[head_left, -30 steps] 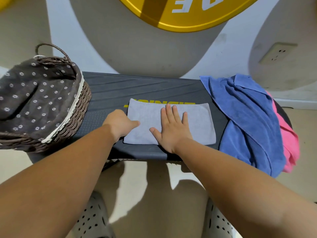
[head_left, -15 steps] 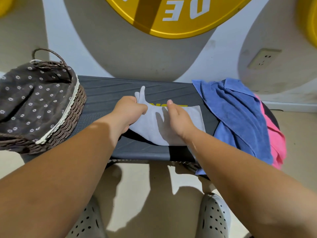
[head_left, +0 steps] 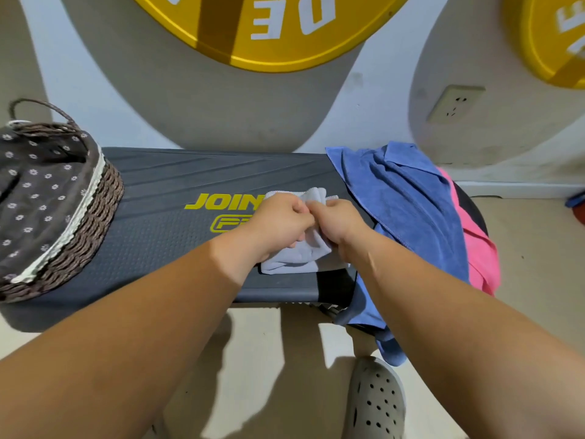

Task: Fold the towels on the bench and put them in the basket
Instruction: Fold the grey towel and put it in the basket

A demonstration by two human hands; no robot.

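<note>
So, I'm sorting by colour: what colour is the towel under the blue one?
The towel is pink, best seen in the head view.

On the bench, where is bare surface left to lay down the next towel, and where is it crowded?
Bare bench lies between the basket and the grey towel, also behind that towel toward the wall. The right end is crowded: the blue towel and pink towel cover it.
</note>
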